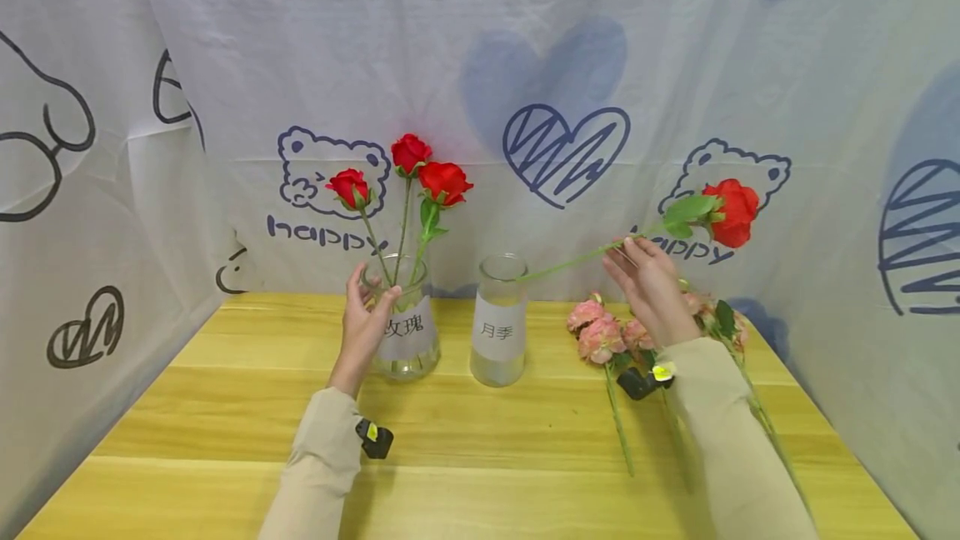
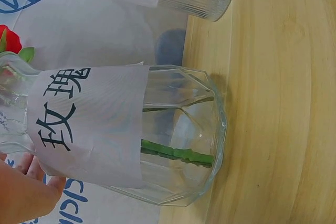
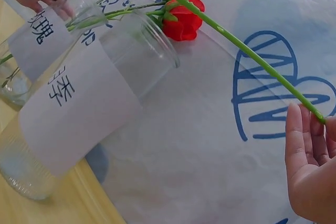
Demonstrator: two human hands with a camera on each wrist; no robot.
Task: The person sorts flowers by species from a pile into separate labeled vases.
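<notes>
Red rose pinched by its stem in the right hand, left hand gripping the glass vase of three roses, on the wooden table.

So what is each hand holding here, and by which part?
The right hand holds a red rose by the middle of its stem. The left hand grips the vase with three roses at its neck.

You have an empty ribbed glass jar with a paper label mid-table, pink flowers lying to its right, and a printed cloth backdrop behind
</notes>
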